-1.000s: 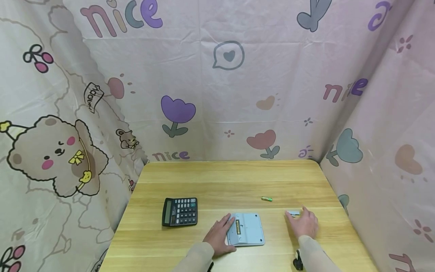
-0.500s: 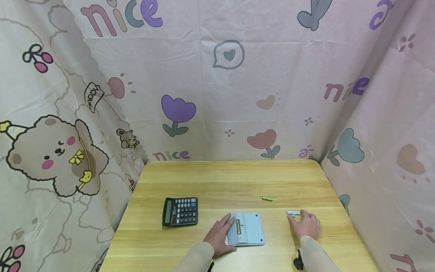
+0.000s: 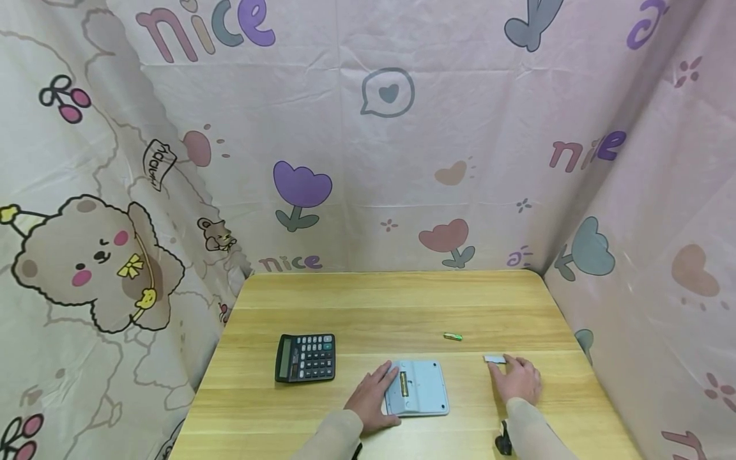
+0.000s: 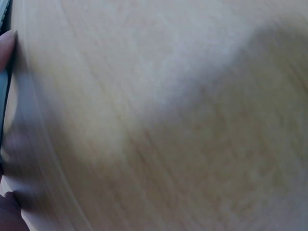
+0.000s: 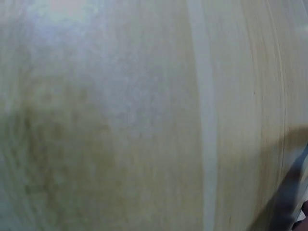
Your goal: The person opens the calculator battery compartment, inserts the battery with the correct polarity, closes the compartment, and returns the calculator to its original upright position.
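A light blue calculator [image 3: 427, 386] lies face down on the table, its battery slot uncovered and a battery [image 3: 404, 384] inside. My left hand [image 3: 370, 397] holds its left end, with the thumb along the near edge and the fingers at the upper left. In the left wrist view a fingertip [image 4: 6, 48] shows against the calculator's dark edge. Off to the right, my right hand [image 3: 519, 379] pinches a small light blue battery cover [image 3: 494, 359] between thumb and fingers, low over the table. The right wrist view shows mostly tabletop.
A black calculator [image 3: 306, 358] lies face up at the left of the wooden table [image 3: 391, 300]. One green battery [image 3: 452, 336] lies beyond the blue calculator. Patterned curtains [image 3: 356, 160] enclose the back and both sides.
The right hand has shifted slightly and turned the battery cover a little in its fingers. My left hand and the blue calculator have stayed where they were.
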Available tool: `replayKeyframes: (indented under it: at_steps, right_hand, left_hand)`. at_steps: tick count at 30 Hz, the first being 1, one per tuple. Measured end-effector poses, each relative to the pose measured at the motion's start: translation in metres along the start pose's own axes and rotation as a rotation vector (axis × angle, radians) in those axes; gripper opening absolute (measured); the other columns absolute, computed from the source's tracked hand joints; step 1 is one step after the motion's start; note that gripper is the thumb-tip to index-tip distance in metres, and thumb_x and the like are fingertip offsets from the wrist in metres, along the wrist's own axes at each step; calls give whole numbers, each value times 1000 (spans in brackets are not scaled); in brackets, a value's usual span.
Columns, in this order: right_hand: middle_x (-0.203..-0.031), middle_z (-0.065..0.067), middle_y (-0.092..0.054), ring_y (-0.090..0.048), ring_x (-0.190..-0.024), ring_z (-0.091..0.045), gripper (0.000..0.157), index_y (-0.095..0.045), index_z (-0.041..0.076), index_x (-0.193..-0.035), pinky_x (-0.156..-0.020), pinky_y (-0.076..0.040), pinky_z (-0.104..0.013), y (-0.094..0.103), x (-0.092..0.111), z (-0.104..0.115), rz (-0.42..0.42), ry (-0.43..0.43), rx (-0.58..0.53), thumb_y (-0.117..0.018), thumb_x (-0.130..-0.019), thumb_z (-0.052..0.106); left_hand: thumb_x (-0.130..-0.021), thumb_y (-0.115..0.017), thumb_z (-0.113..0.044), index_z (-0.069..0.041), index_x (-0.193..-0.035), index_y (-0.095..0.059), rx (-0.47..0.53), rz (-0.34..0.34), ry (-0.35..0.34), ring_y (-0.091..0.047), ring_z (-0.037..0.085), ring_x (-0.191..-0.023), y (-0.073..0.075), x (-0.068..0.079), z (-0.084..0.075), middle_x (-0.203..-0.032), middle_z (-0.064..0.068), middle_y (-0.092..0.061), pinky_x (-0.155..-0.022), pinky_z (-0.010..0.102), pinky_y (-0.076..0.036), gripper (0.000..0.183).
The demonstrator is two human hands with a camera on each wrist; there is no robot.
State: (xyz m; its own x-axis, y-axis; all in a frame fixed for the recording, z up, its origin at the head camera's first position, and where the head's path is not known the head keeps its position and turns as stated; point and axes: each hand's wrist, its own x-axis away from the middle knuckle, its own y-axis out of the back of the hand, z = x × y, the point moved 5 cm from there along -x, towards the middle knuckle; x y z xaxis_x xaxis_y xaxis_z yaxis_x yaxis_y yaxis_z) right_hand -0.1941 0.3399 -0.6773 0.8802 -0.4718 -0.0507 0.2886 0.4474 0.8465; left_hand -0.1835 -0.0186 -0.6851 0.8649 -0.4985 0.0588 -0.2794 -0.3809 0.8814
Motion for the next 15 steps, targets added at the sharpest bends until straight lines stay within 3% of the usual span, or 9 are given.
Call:
replayKeyframes:
  at_steps: [7, 15]
  right_hand:
    - [-137, -28, -31, -20, -125, -52, 56, -55, 5, -122, -94, -13, -71, -1, -1, 1, 36, 14, -18, -64, -81, 43]
    - [-138, -28, -31, -19, -126, -51, 57, -54, 5, -123, -93, -11, -73, 0, 0, 2, 49, 8, -32, -63, -82, 44]
  left_hand:
    - [-57, -69, -68, -31, -146, -17, -2, 10, 8, -23, 20, -134, 1, 1, -1, -151, -2, -13, -107, 46, -22, 109]
    - [-56, -69, -68, -33, -146, -17, 10, 31, 29, -22, 19, -134, 1, -1, -1, -151, -4, -12, -107, 46, -21, 109]
